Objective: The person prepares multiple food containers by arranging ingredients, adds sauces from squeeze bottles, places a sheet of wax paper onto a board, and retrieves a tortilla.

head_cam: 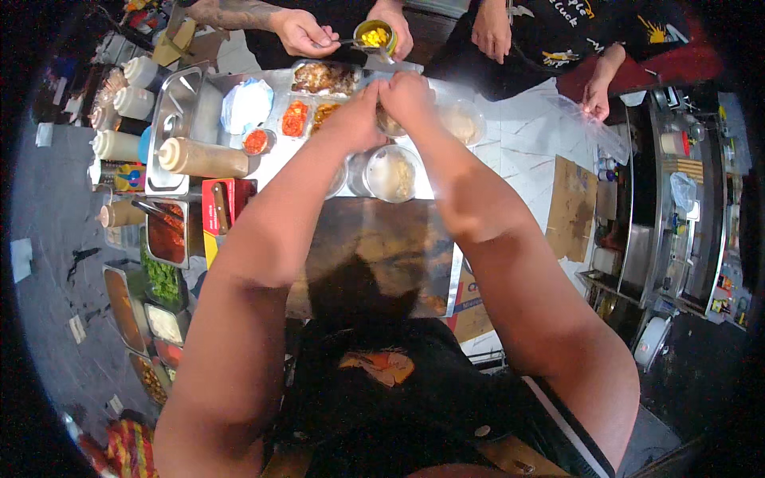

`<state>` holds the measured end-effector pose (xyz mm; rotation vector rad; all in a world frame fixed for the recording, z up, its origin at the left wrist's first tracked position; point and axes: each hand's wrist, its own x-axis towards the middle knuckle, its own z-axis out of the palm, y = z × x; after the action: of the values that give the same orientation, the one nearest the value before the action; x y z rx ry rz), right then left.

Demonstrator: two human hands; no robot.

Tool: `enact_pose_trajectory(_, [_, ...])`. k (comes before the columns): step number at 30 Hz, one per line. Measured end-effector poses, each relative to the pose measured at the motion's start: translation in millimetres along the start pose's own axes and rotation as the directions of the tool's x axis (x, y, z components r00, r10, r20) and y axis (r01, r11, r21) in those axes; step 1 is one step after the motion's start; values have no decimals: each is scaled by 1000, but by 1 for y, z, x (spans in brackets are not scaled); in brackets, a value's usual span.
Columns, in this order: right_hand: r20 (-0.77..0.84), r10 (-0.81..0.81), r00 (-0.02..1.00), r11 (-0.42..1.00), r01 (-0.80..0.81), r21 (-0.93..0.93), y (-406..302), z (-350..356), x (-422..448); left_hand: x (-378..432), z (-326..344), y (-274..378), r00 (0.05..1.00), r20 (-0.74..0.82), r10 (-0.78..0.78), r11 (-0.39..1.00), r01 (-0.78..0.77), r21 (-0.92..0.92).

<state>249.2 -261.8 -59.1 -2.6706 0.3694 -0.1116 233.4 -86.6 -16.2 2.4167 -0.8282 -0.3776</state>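
My left hand (362, 122) and my right hand (411, 98) meet thumb to thumb over a round clear plastic container (389, 124) with brownish contents. Their fingers bend around its sides and are partly hidden, so their grip is unclear. Just in front stands another round container (391, 174) with pale food under a hazy top. A third round container (461, 124) with pale contents is right of my hands. Beyond my left forearm sit a tray of browned food (326, 79), a small tray of red food (294, 118) and a cup of red food (256, 142).
Across the counter (278, 158), a person's hands hold a spoon and an open can (375, 37) of yellow pieces. Another person's hand holds clear plastic (603, 138). Squeeze bottles (206, 158), a metal pan (173, 125) and a red box (222, 206) stand left.
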Motion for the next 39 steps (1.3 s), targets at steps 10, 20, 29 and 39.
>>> enact_pose_trajectory(10, [-134, -15, 991, 978, 42, 205, 3, 10, -1, 32, 6, -31, 985, 169, 17, 985, 13, -172])
enact_pose_trajectory(20, [-450, -303, 840, 861, 443, 249, -6, -2, -6, 24, 17, -52, 993, 120, -15, 983, 37, -179])
enact_pose_trajectory(29, [-28, -192, 981, 852, 180, 491, -38, -122, -111, -59, -68, -26, 951, 249, -183, 981, 159, 111])
enact_pose_trajectory(39, [365, -349, 863, 912, 222, 346, -62, 15, -307, -164, -28, -54, 999, 13, -41, 989, 43, -139])
